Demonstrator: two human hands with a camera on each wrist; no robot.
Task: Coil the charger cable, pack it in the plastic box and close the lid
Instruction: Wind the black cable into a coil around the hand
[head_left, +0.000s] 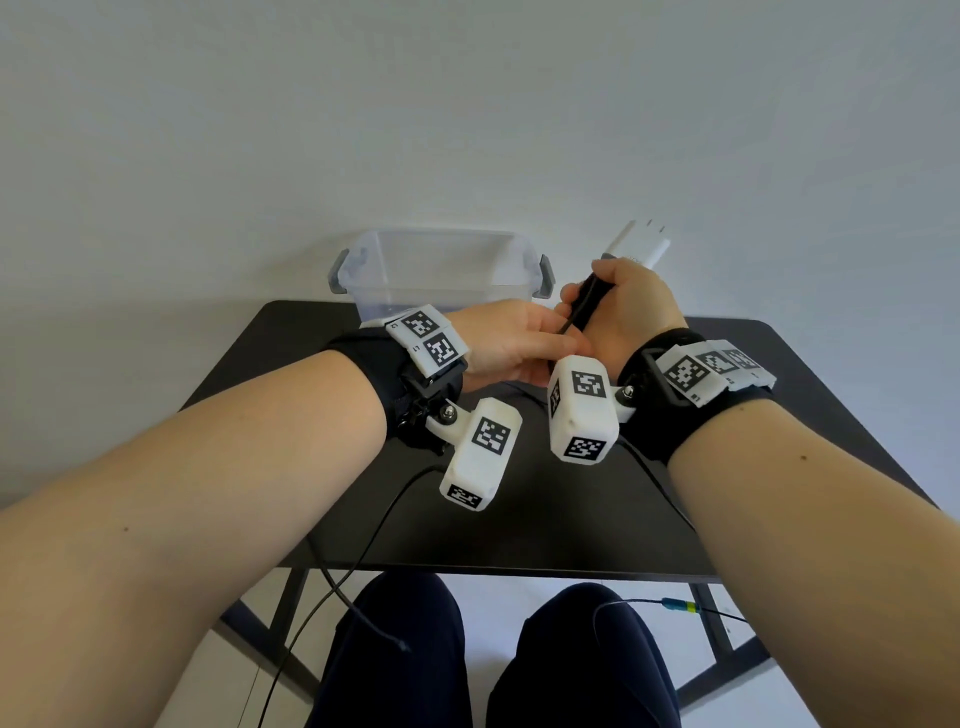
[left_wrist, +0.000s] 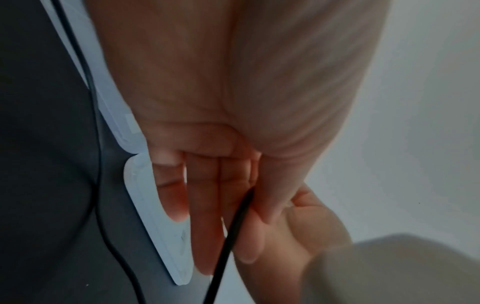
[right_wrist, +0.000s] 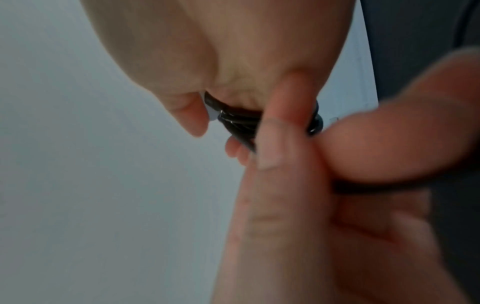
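My right hand (head_left: 631, 306) grips a bundle of black charger cable (head_left: 586, 304) coils, held up above the table. The white charger plug (head_left: 640, 244) sticks out above its fist. In the right wrist view the coils (right_wrist: 241, 121) lie across the palm of my right hand (right_wrist: 233, 61). My left hand (head_left: 519, 343) meets it from the left and pinches a strand of the cable (left_wrist: 235, 232) between thumb and fingers. The clear plastic box (head_left: 395, 260) with grey latches stands open at the table's far edge, behind my left hand. A white lid (left_wrist: 155, 216) lies flat on the table under my left hand (left_wrist: 228, 127).
The small black table (head_left: 545, 519) stands against a pale wall. Thin black wires (head_left: 374, 525) from the wrist cameras trail over its front edge towards my knees. Another dark wire (left_wrist: 98, 164) runs across the tabletop beside the lid.
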